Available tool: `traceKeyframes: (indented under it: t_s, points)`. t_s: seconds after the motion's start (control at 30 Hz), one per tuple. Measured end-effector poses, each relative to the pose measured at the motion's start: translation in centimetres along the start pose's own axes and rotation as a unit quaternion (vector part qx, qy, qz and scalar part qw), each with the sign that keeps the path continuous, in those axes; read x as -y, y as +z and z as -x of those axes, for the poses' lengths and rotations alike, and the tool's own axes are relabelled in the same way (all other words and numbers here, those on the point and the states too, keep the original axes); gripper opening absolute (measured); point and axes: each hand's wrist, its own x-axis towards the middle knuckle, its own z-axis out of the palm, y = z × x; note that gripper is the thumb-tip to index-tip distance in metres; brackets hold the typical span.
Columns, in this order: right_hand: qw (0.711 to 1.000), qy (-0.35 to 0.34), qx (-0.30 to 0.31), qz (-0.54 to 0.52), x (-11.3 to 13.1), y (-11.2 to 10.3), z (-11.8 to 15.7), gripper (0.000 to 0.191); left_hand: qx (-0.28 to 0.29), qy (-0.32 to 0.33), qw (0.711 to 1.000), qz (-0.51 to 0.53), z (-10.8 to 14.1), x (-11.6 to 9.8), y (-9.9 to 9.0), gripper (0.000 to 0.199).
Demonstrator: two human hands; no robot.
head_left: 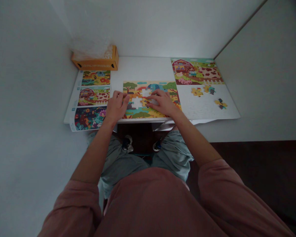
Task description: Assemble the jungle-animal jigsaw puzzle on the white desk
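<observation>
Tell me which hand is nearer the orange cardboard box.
Left. The left hand is in front of the box and to its right; the right hand lies farther right.

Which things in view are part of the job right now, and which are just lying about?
Part of the job: left hand, right hand, part-built jigsaw puzzle, loose puzzle pieces.

Lying about: orange cardboard box, sheet of three small pictures, white desk.

Single view, worn on the head, facing forward and down past the pink sweatshirt [158,204] and grey trousers [174,154]. Close overhead angle: left hand [116,106] and right hand [162,102] mid-frame, white bench [143,67] beyond, wall [138,26] at top.
</observation>
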Motion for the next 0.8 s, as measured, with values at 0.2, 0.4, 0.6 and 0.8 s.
traceKeyframes:
  t_s: [0.2,0.4,0.6,0.8]
  points:
    - [1.0,-0.005,-0.007,-0.001,-0.3,0.2,-0.1,0.034,0.001,-0.004,1.0,0.017,0.0,-0.1,-0.1,0.036]
    - [1.0,-0.023,-0.016,-0.004,-0.7,0.5,0.1,0.05,0.002,-0.007,0.999,0.041,0.0,-0.1,0.0,0.033]
    - [1.0,-0.004,0.003,-0.011,-0.6,0.6,-0.3,0.05,-0.003,0.005,1.0,0.019,0.0,0.0,-0.1,0.034]
    - [1.0,0.001,0.006,-0.023,-0.8,0.8,-1.1,0.049,0.001,0.007,1.0,0.03,0.0,0.0,-0.2,0.035]
